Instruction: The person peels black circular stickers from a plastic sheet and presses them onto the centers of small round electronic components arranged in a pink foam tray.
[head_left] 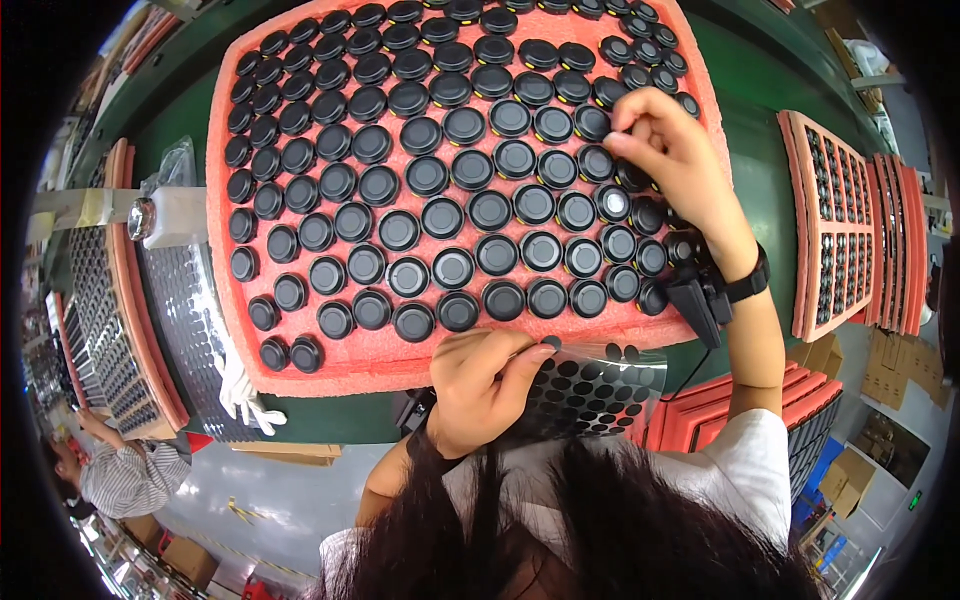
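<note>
A pink foam tray (330, 378) lies before me, filled with rows of round black caps (441, 217), some with a yellow mark at the side. At its near edge my left hand (482, 388) pinches a clear sheet of round black stickers (590, 392). One black dot shows by the left thumb tip. Over the right part of the tray, my right hand (668, 150) has thumb and forefinger drawn together beside a cap (592, 123). Whatever is between those fingertips, if anything, cannot be made out. A dark band circles the right wrist.
White gloves (243, 395) and clear plastic sheeting (190, 300) lie left of the tray. More filled foam trays (835, 225) stand at the right, and others (120, 300) at the far left. Stacked pink foam (735, 405) sits near my right elbow. Another person (135, 475) is at lower left.
</note>
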